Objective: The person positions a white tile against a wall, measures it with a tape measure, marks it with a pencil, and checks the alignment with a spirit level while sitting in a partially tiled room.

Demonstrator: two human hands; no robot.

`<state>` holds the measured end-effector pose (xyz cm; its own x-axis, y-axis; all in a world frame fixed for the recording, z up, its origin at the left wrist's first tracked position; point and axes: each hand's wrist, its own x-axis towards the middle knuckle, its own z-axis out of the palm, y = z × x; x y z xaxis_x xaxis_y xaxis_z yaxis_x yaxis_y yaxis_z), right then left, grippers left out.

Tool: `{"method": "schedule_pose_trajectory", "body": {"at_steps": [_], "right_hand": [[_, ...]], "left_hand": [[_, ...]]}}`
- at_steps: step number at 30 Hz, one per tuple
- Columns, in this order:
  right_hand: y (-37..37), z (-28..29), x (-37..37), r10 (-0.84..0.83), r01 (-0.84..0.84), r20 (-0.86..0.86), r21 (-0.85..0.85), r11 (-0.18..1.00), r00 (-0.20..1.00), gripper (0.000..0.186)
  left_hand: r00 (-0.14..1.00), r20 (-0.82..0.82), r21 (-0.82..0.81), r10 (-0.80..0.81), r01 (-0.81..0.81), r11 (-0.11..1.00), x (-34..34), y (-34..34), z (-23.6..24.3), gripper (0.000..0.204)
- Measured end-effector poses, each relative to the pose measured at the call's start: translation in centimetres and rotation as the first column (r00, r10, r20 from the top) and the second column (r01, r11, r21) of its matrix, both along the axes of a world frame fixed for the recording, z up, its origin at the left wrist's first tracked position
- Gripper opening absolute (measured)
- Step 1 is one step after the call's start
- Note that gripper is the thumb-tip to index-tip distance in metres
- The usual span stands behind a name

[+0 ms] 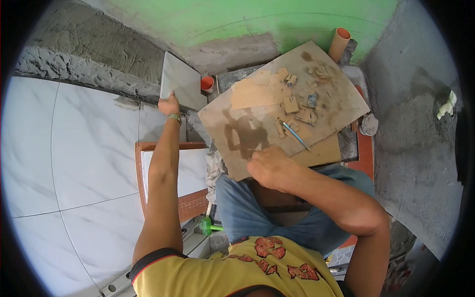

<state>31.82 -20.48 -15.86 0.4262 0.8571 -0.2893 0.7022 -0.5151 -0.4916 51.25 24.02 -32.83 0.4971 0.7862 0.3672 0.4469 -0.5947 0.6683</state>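
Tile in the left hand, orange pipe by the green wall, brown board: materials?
Tile: likely ceramic or porcelain; smooth pale face, crisp straight edges. Pipe: probably plastic; smooth, evenly orange, open round end. Board: wood or thick cardboard, can't tell; matte brown, dark stains.

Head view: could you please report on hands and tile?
Left hand holding tile. Right hand at near edge of panel, grip unclear. Pencil, cardboard scraps on panel.

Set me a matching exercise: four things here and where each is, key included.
1. blue pencil
2. green mallet
3. orange pipe
4. pale tile

A. in the left hand
B. near the green wall, beyond the board
C. beside cardboard scraps
D. left of the jeans

Pairs: 1-C, 2-D, 3-B, 4-A
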Motion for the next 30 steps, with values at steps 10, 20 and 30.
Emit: {"method": "schedule_pose_trajectory", "body": {"at_steps": [10,20,30], "right_hand": [[-0.2,-1.0,-0.1,-0.038,0.034,0.034,0.120,0.992,0.999,0.015],[0.0,-0.2,0.2,-0.029,0.028,0.018,0.023,0.999,0.999,0.014],[-0.2,-0.2,-0.1,-0.051,0.051,-0.002,0.020,0.998,0.999,0.012]], "left_hand": [[0.998,0.052,-0.136,-0.041,0.048,0.989,-0.6,-0.7,-0.9,0.041],[0.998,0.017,-0.133,-0.066,0.068,0.989,-0.2,-0.2,-1.4,0.045],[0.999,0.020,-0.243,-0.030,0.033,0.969,1.1,-1.4,-2.6,0.041]]}}
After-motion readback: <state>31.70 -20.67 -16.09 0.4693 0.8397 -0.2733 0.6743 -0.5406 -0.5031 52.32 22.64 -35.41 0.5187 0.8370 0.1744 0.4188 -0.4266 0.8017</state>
